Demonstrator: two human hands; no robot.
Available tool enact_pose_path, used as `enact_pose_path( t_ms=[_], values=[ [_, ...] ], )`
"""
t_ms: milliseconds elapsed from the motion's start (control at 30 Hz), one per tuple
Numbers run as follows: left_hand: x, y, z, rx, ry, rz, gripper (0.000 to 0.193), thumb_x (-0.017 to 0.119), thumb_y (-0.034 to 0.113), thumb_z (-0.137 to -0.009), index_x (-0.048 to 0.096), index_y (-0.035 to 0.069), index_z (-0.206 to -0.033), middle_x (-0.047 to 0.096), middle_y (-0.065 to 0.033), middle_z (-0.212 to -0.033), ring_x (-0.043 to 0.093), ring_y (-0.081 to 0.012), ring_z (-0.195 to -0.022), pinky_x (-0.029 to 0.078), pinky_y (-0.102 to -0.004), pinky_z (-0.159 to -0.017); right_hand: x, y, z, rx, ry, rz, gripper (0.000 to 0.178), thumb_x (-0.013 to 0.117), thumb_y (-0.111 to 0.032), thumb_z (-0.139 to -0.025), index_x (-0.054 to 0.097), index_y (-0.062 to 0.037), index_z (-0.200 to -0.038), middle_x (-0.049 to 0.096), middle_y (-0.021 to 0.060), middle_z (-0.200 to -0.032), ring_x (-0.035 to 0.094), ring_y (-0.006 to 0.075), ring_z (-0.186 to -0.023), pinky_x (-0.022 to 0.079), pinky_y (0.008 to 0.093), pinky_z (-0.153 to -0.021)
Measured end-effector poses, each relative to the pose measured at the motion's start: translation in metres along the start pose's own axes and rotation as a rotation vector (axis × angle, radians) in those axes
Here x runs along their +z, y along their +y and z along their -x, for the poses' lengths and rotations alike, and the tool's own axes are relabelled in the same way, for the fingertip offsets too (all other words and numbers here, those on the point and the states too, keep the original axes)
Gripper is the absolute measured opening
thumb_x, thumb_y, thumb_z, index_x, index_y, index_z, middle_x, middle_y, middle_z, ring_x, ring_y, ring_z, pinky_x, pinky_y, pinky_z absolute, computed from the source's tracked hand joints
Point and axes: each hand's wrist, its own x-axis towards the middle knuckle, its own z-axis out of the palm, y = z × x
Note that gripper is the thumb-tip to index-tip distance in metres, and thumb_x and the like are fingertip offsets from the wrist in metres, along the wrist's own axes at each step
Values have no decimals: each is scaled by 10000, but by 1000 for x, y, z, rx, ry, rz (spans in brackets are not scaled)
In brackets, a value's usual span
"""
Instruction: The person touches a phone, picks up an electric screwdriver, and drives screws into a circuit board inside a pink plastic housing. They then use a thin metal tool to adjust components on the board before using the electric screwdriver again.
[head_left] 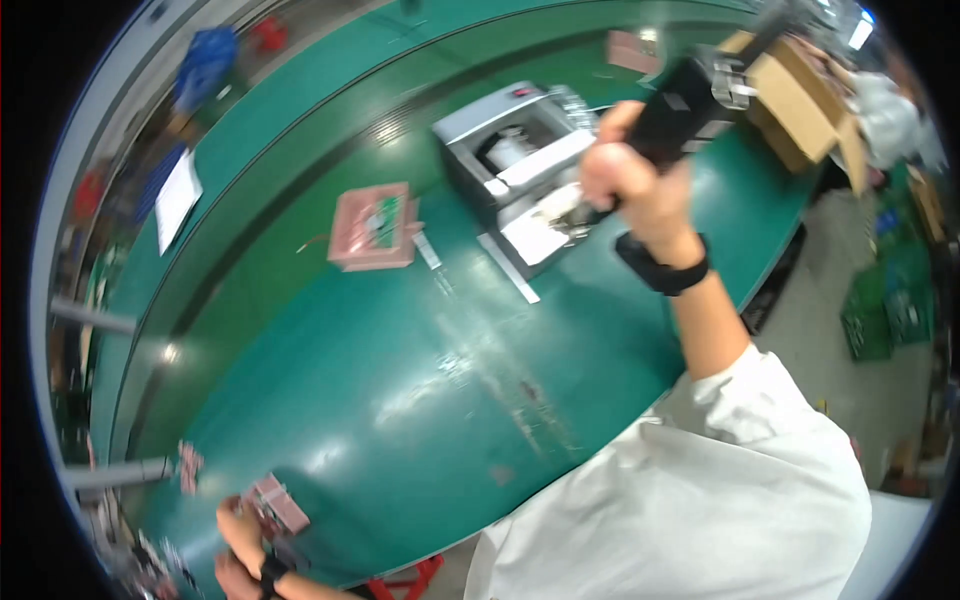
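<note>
My right hand point(640, 180), with a black band at the wrist, is raised over the table at the upper right. Its fingers are wrapped round a black boxy device point(680, 110) with a silver metal fitting; blur hides its exact kind. Just left of and below this hand stands a grey machine point(480, 120) with a roll inside and a white sheet at its front. Left of the machine, a pink tray point(345, 240) holds green circuit boards point(383, 222). My left hand is out of view.
The green table point(400, 400) curves across the view. At lower left, a co-worker's hands point(240, 535) work at a small pink box point(280, 503). An open cardboard box point(800, 100) stands at the upper right, near another person. Green crates point(885, 310) are on the floor at right.
</note>
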Motion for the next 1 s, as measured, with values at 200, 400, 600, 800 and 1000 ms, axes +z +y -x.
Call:
enact_pose_path(
  t_ms=[200,400,600,800,1000],
  values=[
    [12,178,40,237,-195,146,190,755,85,-835,770,-79,-929,764,-266,-887,759,-397,-840,591,-452,-801,-4,-6,12,38,-90,61,231,737,-136,-932,530,-33,-929,578,60,-666,545,144,-516,466,308,-505],
    [-2,377,87,514,-583,276,293,771,227,-902,726,-53,-828,709,-250,-747,695,-439,-693,566,-445,-677,-14,-25,31,96,-47,-8,264,739,-167,-949,514,-31,-931,561,57,-654,541,147,-516,479,315,-513],
    [53,450,10,658,-695,825,377,783,311,-998,738,-50,-1094,765,-166,-960,718,-230,-930,565,-385,-873,-1,-53,39,47,-138,-196,272,712,-188,-972,490,-32,-958,532,50,-661,525,145,-525,486,328,-521],
    [113,479,-27,665,127,769,309,774,196,-976,722,-23,-1188,740,-187,-1200,673,-336,-1186,528,-419,-1035,16,-53,62,-21,-221,-215,283,735,-161,-952,486,-30,-974,542,55,-675,523,140,-538,482,320,-526],
    [57,484,31,848,-323,890,267,793,100,-887,764,25,-1142,742,-153,-1166,671,-350,-1150,514,-438,-1054,30,-33,68,83,-248,-262,281,754,-102,-938,488,-22,-981,577,68,-713,563,140,-581,506,308,-558]
  ],
)
